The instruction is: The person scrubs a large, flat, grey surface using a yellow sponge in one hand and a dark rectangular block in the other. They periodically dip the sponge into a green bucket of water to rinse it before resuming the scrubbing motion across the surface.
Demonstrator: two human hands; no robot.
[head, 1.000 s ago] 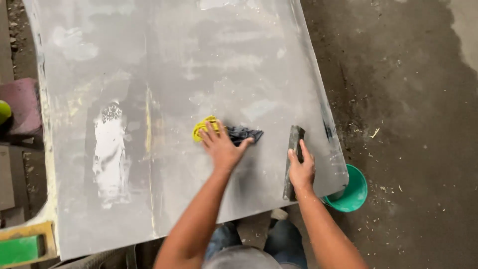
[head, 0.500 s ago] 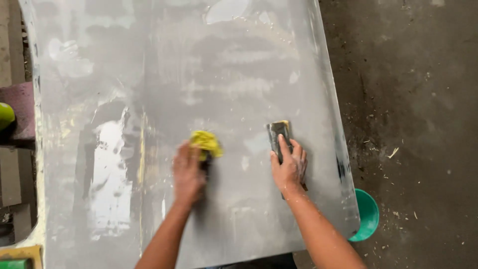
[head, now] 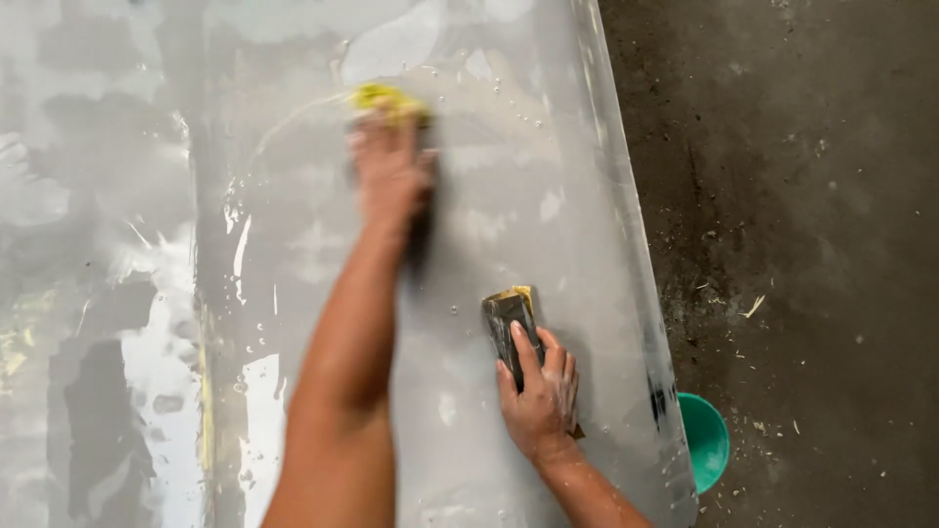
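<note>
A large grey primed panel (head: 548, 117) fills most of the view, wet in streaks. My left hand (head: 389, 168) is stretched far up the panel, blurred with motion, pressing a yellow cloth or sponge (head: 387, 98) against the surface. My right hand (head: 538, 396) lies flat lower down near the panel's right edge, fingers pressed on a dark sanding block (head: 509, 328) with a yellowish top end.
A green bucket (head: 706, 440) sits on the dirty concrete floor (head: 812, 244) just past the panel's right edge. Debris is scattered over the floor. Water streaks and glossy wet patches (head: 161, 372) cover the panel's left side.
My left hand has swept the yellow cloth far up the panel. The right hand and sanding block stayed near the right edge, and the camera has leaned in closer.
</note>
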